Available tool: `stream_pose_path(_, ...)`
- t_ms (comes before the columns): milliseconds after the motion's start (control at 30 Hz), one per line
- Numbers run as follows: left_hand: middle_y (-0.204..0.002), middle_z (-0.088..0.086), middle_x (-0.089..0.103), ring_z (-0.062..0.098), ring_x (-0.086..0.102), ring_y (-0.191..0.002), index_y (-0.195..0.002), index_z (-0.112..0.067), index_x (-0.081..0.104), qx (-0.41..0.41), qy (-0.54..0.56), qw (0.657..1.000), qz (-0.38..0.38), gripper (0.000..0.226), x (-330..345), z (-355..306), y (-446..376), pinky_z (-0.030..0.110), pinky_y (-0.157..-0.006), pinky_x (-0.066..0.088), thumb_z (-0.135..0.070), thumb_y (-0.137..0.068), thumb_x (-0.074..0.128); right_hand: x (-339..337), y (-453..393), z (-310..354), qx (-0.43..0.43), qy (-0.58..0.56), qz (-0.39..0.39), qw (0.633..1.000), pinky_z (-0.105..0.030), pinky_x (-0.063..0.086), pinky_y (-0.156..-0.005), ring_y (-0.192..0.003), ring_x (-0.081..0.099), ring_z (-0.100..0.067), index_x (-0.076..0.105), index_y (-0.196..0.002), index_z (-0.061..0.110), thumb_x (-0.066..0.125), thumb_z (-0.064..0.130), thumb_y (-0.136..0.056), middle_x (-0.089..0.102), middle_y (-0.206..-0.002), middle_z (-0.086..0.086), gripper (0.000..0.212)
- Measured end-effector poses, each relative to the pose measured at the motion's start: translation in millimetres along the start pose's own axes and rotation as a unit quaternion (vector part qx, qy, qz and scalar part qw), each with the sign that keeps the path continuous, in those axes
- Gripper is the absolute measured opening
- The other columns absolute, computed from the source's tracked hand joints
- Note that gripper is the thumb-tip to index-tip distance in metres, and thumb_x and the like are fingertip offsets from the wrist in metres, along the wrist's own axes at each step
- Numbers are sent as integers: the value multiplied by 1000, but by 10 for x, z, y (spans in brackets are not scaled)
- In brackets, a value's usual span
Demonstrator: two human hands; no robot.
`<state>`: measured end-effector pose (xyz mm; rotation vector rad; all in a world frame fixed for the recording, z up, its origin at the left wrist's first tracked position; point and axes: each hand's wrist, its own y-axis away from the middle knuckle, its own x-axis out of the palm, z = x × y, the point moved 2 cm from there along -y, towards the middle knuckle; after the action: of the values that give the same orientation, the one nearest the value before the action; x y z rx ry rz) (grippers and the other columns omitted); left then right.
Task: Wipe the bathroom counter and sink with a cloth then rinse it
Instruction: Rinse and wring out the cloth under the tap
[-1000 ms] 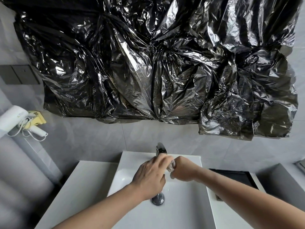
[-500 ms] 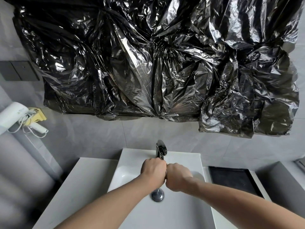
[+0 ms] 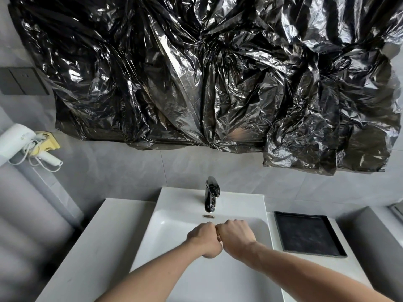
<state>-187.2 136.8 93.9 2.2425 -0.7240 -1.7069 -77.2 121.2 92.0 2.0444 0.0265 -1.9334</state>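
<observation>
Over the white sink basin [image 3: 174, 223], my left hand [image 3: 204, 238] and my right hand [image 3: 236, 237] are clenched into fists and pressed knuckle to knuckle. A small sliver of the cloth [image 3: 218, 235] shows between them; the rest is hidden inside the fists. The dark chrome faucet [image 3: 211, 194] stands behind the hands at the basin's back edge, with no water visible. The white counter [image 3: 93, 247] spreads to the left of the basin.
A black tray [image 3: 308, 234] lies on the counter right of the sink. Crumpled black plastic sheeting [image 3: 207, 79] covers the wall above. A white hair dryer [image 3: 19, 142] hangs at the left wall. A grey ledge [image 3: 368, 234] sits at the far right.
Both hands have drawn back from the faucet toward me and lower into the basin, closing into tight fists side by side. The drain is now hidden beneath them.
</observation>
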Motion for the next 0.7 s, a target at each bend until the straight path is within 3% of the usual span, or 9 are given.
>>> stream_pose_path(133, -92, -4, 63, 25, 58, -83, -89, -23, 54, 47, 28, 997, -49, 18, 20, 129, 213, 32, -63, 39, -32, -73, 52, 192, 89, -44, 64, -176, 23, 982, -36, 41, -68, -83, 56, -34, 53, -104, 21, 52, 21, -81, 65, -94, -3, 23)
stream_pose_path(267, -114, -19, 55, 3, 59, -99, -114, -39, 53, 160, 152, 971, -87, 41, 87, 362, 543, 23, -82, 47, -50, -76, 64, 214, 338, -123, 59, -326, 56, 942, -31, 47, -74, -84, 57, -22, 45, -114, 15, 71, 31, -81, 58, -90, 6, 45)
stream_pose_path(367, -114, -19, 58, 4, 59, -106, -111, -38, 63, 212, 245, 937, -131, 25, 128, 466, 811, 19, -80, 48, -44, -87, 69, 175, 614, -104, 43, -420, 77, 903, -24, 48, -65, -71, 58, -12, 45, -109, 15, 80, 43, -79, 65, -85, 6, 54)
stream_pose_path(467, -108, -15, 66, 10, 66, -99, -102, -30, 71, 196, 333, 907, -164, 10, 159, 527, 1006, 26, -75, 54, -26, -92, 70, 227, 871, 8, 22, -522, 81, 849, -28, 47, -60, -62, 50, -11, 48, -98, 13, 79, 55, -78, 58, -75, 4, 57)
stream_pose_path(533, -103, -12, 71, 11, 68, -92, -96, -27, 73, 160, 394, 891, -158, 6, 178, 560, 1107, 32, -75, 54, -23, -93, 70, 263, 1012, 84, 9, -568, 36, 822, -32, 43, -63, -65, 44, -12, 50, -93, 13, 75, 59, -82, 49, -72, 8, 53)
stream_pose_path(633, -92, -6, 74, 14, 67, -86, -92, -26, 73, 115, 440, 881, -128, 12, 261, 620, 1208, 41, -78, 55, -17, -94, 65, 287, 1206, 186, -6, -577, -46, 815, -26, 37, -64, -67, 39, -6, 58, -91, 19, 66, 59, -89, 46, -72, 14, 41)
stream_pose_path(700, -90, -2, 74, 15, 68, -86, -91, -25, 72, 99, 456, 879, -103, 14, 301, 630, 1270, 42, -77, 56, -20, -91, 59, 312, 1303, 262, -1, -587, -67, 807, -26, 37, -67, -70, 40, -4, 62, -96, 19, 63, 66, -88, 48, -75, 15, 48)
